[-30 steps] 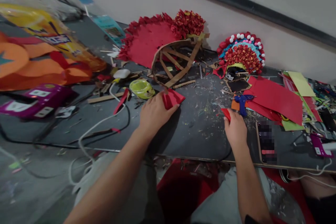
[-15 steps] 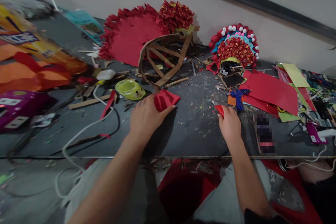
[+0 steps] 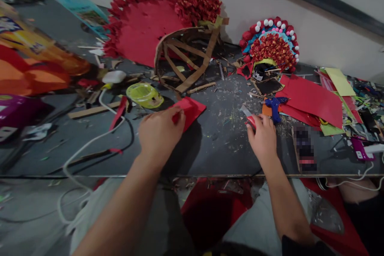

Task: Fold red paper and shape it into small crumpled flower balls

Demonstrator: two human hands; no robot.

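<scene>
My left hand (image 3: 160,134) pinches the near-left edge of a folded piece of red paper (image 3: 193,110), which lies tilted on the dark tabletop. My right hand (image 3: 262,136) is closed round a red utility knife (image 3: 251,120). Its pale blade (image 3: 245,109) points away to the upper left, apart from the paper. Most of the knife's handle is hidden inside my fingers. Just beyond the right hand lies a blue glue gun (image 3: 276,108). A yellow-green tape dispenser or similar clear plastic case (image 3: 144,95) sits left of the paper.
Behind stand a cardboard arch frame (image 3: 207,62), a red ruffled disc (image 3: 138,32) and a fan-shaped headdress (image 3: 274,50). Red sheets (image 3: 315,98) lie at right, near a blurred-out phone-like object (image 3: 304,150). A white cable (image 3: 87,144) crosses the left side. A person's leg shows at lower right.
The left hand has gone from resting with thumb spread on the red paper to pinching its edge, and the paper shows more unfolded. The knife's blade now shows more clearly. The view shifted slightly.
</scene>
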